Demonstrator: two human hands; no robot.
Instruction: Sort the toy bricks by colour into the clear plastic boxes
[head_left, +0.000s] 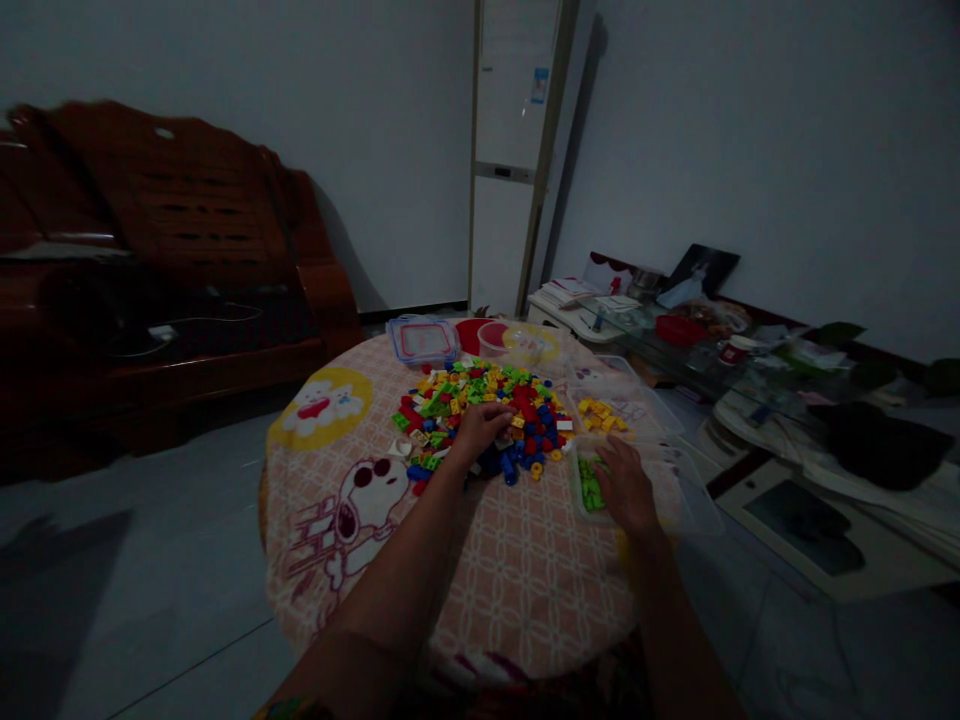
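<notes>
Head view: left hand curled over small, light, hard bricks, grip unclear; they look best pinched by the sides. Right hand lies open in tub.

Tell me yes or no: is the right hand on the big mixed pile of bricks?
No: the right hand rests at the clear container of green bricks, while the left hand is on the pile.

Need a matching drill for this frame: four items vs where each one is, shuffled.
1 left hand
2 right hand
3 yellow bricks
4 blue-rimmed lid

A far edge of table
B on mixed brick pile
C over green bricks in near box
D in far box

Pairs: 1-B, 2-C, 3-D, 4-A.
</notes>
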